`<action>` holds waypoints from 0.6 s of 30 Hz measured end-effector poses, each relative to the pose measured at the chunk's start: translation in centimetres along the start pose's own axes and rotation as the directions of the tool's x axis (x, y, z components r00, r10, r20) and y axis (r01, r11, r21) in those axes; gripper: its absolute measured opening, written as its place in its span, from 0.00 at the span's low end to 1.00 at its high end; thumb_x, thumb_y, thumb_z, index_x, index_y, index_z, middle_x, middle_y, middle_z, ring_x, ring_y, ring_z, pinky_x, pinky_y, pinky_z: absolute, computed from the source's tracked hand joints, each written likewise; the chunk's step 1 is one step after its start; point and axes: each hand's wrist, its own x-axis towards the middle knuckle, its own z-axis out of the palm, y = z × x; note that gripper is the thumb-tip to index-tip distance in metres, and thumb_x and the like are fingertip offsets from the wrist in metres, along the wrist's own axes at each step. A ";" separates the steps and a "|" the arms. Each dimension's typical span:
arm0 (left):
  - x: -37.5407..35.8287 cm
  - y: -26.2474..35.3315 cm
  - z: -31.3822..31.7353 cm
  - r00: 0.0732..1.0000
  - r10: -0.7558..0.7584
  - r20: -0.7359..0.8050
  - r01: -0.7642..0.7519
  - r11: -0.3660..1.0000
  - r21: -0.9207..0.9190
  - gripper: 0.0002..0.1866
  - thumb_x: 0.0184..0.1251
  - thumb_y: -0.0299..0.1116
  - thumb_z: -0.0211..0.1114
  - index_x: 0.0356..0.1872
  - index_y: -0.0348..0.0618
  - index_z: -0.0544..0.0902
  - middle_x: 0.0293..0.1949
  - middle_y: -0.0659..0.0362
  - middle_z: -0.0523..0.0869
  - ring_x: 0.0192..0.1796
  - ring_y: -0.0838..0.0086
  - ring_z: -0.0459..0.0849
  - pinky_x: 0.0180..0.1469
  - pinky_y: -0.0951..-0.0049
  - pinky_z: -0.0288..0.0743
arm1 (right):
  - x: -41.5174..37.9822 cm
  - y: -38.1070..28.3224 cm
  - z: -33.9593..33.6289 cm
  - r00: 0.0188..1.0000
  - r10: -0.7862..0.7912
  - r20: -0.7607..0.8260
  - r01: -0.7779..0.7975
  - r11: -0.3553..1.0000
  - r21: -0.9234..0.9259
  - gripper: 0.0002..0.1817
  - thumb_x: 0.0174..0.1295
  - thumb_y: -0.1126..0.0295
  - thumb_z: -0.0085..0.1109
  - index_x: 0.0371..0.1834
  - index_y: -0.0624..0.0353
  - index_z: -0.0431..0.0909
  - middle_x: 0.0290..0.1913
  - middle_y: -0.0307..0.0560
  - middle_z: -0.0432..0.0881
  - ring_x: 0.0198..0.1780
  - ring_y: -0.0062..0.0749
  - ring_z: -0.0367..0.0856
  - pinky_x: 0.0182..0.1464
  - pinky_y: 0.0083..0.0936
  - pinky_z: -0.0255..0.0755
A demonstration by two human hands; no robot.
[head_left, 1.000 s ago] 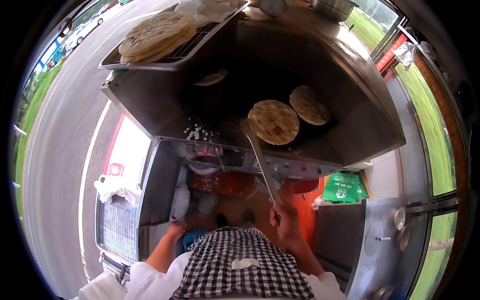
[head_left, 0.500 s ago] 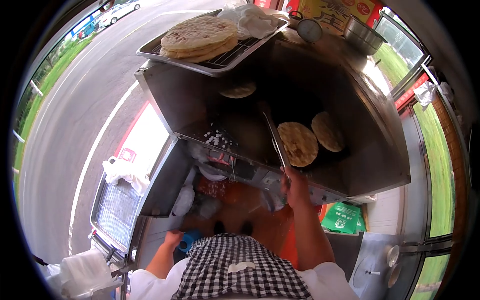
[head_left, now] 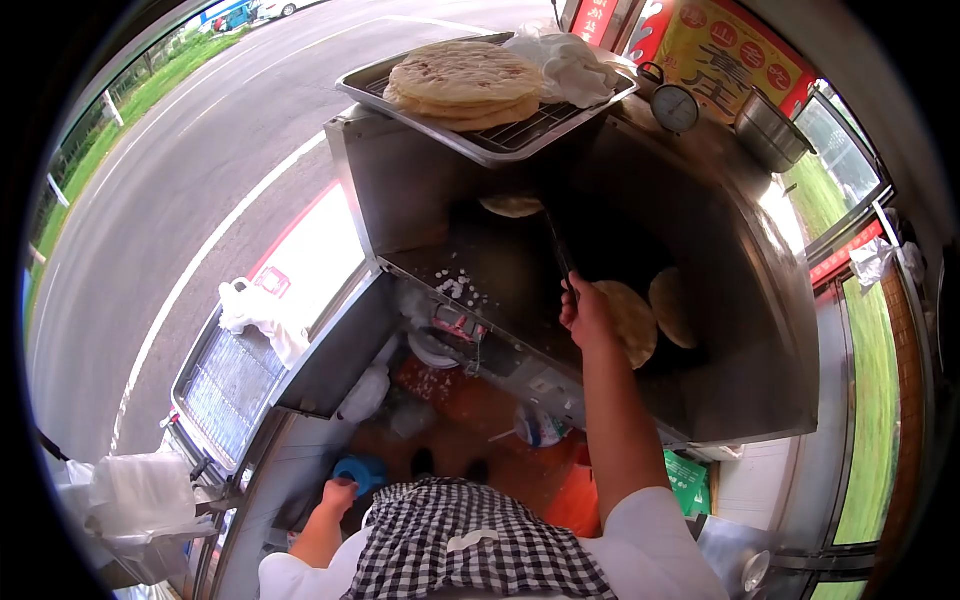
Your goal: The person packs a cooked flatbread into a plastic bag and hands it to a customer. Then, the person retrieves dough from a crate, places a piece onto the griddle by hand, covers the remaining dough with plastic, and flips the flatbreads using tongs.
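My right hand [head_left: 588,308] is closed around the handle of long, narrow metal tongs [head_left: 558,240]. They reach into the dark, deep-walled griddle, and their far end is by a small flatbread [head_left: 512,206] at the back. Below my right wrist lies a larger browned flatbread [head_left: 630,322], partly covered by my hand and forearm. Another flatbread [head_left: 672,308] is to its right in shadow. My left hand [head_left: 340,494] hangs low at my left side with its fingers curled; whether it holds anything is hidden. Just past it is a blue container [head_left: 362,472], which it seems not to grip.
A tray [head_left: 497,157] with stacked flatbreads [head_left: 465,82] and a white cloth [head_left: 562,62] stands on the griddle's far edge. Right of it are a dial gauge [head_left: 675,108] and a metal pot [head_left: 772,132]. A wire rack [head_left: 228,385] is at left. White bits [head_left: 455,285] lie on the front ledge.
My right hand has moved forward, taking the tongs from beside the large flatbread to the small one at the back. My view has turned and shifted. My left hand stays low.
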 end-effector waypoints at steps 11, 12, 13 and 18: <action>1.1 -0.6 0.6 1.000 -0.022 0.022 0.022 1.000 0.012 0.14 0.64 0.35 0.73 0.44 0.34 0.88 0.28 0.54 0.88 0.26 0.71 0.83 0.28 0.68 0.75 | -4.3 3.2 -1.3 0.997 -0.048 -0.061 0.051 0.997 0.055 0.14 0.70 0.57 0.67 0.43 0.56 0.84 0.25 0.34 0.76 0.21 0.20 0.69 0.24 0.18 0.64; 1.5 -0.1 0.4 1.000 -0.014 0.024 0.014 1.000 0.018 0.14 0.64 0.34 0.73 0.44 0.33 0.88 0.29 0.54 0.88 0.26 0.71 0.83 0.29 0.68 0.75 | -5.5 4.3 -2.1 0.996 -0.040 -0.076 0.046 0.996 0.072 0.14 0.70 0.57 0.66 0.45 0.57 0.84 0.25 0.35 0.76 0.21 0.20 0.69 0.23 0.19 0.64; 1.6 0.1 0.6 0.999 -0.011 0.030 0.011 1.000 0.023 0.14 0.65 0.34 0.73 0.44 0.33 0.88 0.29 0.54 0.88 0.26 0.71 0.83 0.29 0.67 0.76 | -7.0 5.6 -3.1 0.995 -0.031 -0.094 0.039 0.996 0.085 0.15 0.70 0.57 0.66 0.46 0.59 0.84 0.24 0.36 0.76 0.20 0.21 0.69 0.22 0.19 0.64; 3.5 2.2 0.9 0.997 0.062 0.054 -0.064 0.998 0.027 0.13 0.64 0.35 0.73 0.39 0.33 0.89 0.28 0.54 0.87 0.27 0.70 0.84 0.30 0.67 0.77 | -16.4 10.9 -6.6 0.998 0.025 -0.060 -0.017 0.991 0.131 0.15 0.70 0.60 0.65 0.50 0.61 0.83 0.27 0.38 0.77 0.23 0.24 0.72 0.25 0.22 0.67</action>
